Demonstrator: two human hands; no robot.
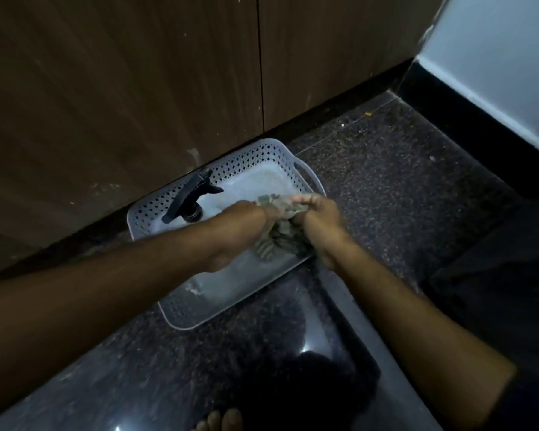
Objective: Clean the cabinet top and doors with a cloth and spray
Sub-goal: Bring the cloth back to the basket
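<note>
A crumpled grey-green cloth (277,236) hangs bunched over a pale perforated plastic basket (181,315) on the floor. My left hand (246,225) and my right hand (316,217) both grip the cloth, close together above the basket's right side. A spray bottle with a black trigger head (190,197) stands upright in the basket's far left corner. Two brown wooden cabinet doors (122,88) rise directly behind the basket, with dusty streaks and a vertical gap between them.
Dark speckled granite floor (386,197) spreads to the right and front. A black plinth runs under the cabinet. A pale wall (495,73) with black skirting stands at the right. Bare toes (221,423) show at the bottom edge.
</note>
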